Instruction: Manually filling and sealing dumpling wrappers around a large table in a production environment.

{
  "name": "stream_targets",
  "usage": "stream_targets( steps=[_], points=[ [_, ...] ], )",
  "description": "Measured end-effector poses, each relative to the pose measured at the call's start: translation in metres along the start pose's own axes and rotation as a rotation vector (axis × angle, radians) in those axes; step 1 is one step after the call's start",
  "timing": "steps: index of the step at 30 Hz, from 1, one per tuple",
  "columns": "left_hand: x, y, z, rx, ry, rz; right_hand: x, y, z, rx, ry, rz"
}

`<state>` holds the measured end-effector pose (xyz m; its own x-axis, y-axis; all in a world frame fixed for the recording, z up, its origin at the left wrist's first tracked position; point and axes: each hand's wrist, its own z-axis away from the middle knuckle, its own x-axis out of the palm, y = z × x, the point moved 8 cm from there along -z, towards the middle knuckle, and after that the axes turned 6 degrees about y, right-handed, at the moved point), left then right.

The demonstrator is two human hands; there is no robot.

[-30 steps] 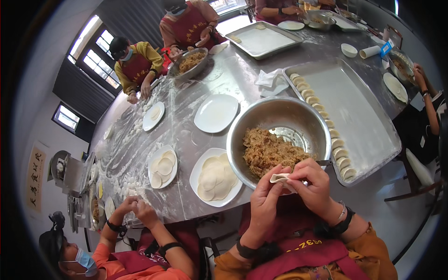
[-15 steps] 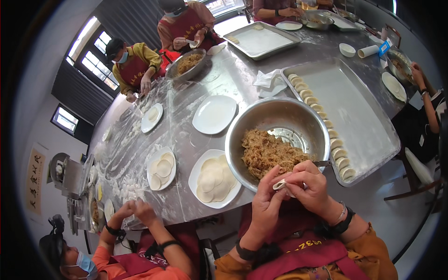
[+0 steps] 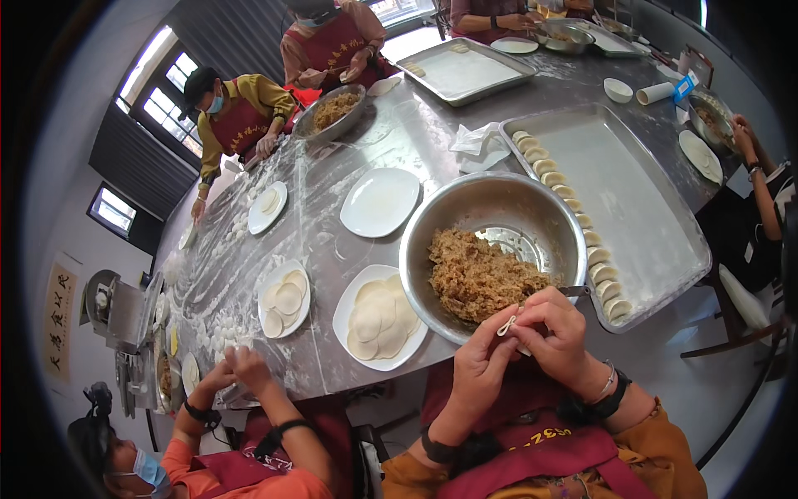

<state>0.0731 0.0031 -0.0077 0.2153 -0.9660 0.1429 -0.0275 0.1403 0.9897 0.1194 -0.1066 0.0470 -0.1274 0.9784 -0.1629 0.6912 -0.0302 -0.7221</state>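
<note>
Pale folded dough point(image 3: 505, 326) sits pinched between the fingertips of the left hand point(image 3: 477, 356) and right hand point(image 3: 552, 329), by the near rim of a round steel bowl point(image 3: 461, 200) of brown filling point(image 3: 486, 279), between a white wrapper-laden plate point(image 3: 341, 328) and a rectangular metal tray point(image 3: 636, 195).

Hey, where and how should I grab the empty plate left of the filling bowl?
Probably pinch the plate by its left rim, coming from the left: it lies flat, its edge looks slightly raised, and the bowl stands close on its right.
</note>
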Motion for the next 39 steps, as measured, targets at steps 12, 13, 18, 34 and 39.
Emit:
stream_targets(
  steps=[12,13,18,34,39],
  points=[
    [-0.001,0.006,-0.001,0.025,0.096,0.198,-0.001,-0.003,-0.002,0.009,0.004,0.055],
    [-0.002,0.006,-0.002,0.028,0.093,0.197,0.0,-0.008,-0.004,-0.029,-0.003,0.059],
    [-0.005,0.001,0.0,0.002,0.021,0.014,0.004,-0.013,-0.009,-0.044,-0.016,0.053],
    [0.0,0.0,0.003,0.089,0.028,0.093,0.005,-0.01,-0.005,-0.064,-0.004,0.073],
    [0.0,0.004,0.004,0.058,-0.039,-0.016,0.009,-0.014,-0.009,-0.049,-0.119,0.063]
  ],
)
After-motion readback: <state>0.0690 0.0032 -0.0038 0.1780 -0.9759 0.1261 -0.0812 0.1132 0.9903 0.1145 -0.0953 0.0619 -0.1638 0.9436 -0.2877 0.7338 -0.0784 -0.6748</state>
